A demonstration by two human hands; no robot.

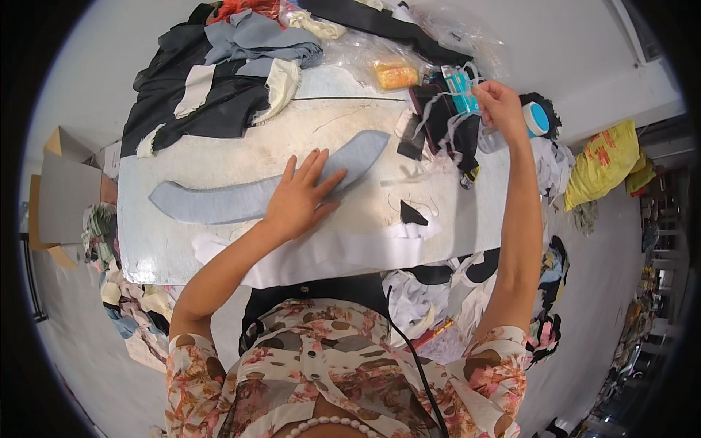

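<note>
A light blue curved fabric piece, shaped like a collar (226, 202), lies across the middle of the table. My left hand (296, 196) rests flat over it, fingers spread. At the table's far right, my right hand (502, 108) is raised with thumb and fingers pinched together; what is between them is too small to make out. Just left of those fingertips are a teal and white packet (461, 93) and thin grey straps (454, 137). A white fabric strip (321, 259) runs along the near table edge, with a small black scrap (413, 213) at its right end.
Black cloth (186, 55) and grey-blue cloth (255, 40) are heaped at the far left. A clear jar with a blue lid (537, 118) stands at the right edge. Fabric piles flank the table, with a yellow bag (602, 164) at right and a cardboard box (69, 190) at left.
</note>
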